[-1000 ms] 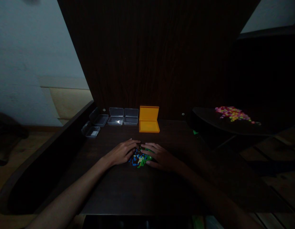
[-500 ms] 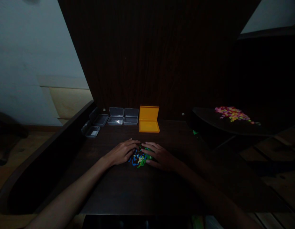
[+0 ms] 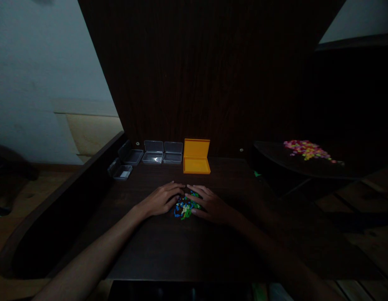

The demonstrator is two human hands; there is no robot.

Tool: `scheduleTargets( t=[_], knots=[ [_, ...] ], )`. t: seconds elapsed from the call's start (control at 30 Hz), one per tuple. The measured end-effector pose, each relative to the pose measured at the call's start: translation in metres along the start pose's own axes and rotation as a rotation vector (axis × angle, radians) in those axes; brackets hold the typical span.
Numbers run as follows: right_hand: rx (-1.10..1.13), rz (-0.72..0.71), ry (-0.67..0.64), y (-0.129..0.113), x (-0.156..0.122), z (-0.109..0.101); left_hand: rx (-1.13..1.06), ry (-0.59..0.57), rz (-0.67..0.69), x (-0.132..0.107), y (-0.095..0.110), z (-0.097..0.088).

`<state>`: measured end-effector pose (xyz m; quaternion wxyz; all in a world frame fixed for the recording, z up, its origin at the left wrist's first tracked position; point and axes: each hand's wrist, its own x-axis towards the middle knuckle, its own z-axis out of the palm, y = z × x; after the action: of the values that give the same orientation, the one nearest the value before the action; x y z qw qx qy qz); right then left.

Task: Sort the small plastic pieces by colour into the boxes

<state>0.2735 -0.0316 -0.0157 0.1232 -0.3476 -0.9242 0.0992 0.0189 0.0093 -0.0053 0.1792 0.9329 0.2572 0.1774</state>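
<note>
A small heap of tiny blue, green and cream pieces (image 3: 184, 208) lies on the dark wooden table (image 3: 169, 251); they are too small to name more exactly. My left hand (image 3: 162, 198) rests at the heap's left side, its fingers stretched out and slightly bent. On the other side, my right hand (image 3: 211, 205) lies with spread fingers reaching over the heap's right edge. The fingertips of both hands almost meet above the pieces. Neither hand grips anything that I can see. Some pieces are hidden under the fingers.
Behind the heap stands an open yellow box (image 3: 196, 165). Several clear plastic cases (image 3: 153, 157) with raised lids line the back left. At right, a pile of pink, red and yellow bits (image 3: 308, 149) lies on a dark curved surface. A low side panel (image 3: 65, 196) borders the left.
Both hands have drawn very slightly inward around the heap, and its left edge has shifted a little to the right. The view has moved a touch; the boxes stay put.
</note>
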Motion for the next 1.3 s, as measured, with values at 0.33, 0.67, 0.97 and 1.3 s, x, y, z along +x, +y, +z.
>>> scheduleTargets(
  t=[0.33,0.67,0.97,1.3],
  knots=[
    [0.038,-0.063,0.055,-0.001,-0.002,-0.003,-0.03,-0.021,-0.014,0.0,0.004,-0.004],
    [0.01,0.007,0.046,-0.003,0.001,0.0,-0.048,0.047,-0.052,0.0,0.003,0.0],
    [-0.004,0.062,0.124,-0.007,0.005,0.01,-0.014,0.04,-0.08,0.002,0.002,-0.003],
    [0.094,0.106,0.112,-0.007,0.004,0.004,-0.036,0.0,-0.036,-0.001,0.004,-0.007]
  ],
)
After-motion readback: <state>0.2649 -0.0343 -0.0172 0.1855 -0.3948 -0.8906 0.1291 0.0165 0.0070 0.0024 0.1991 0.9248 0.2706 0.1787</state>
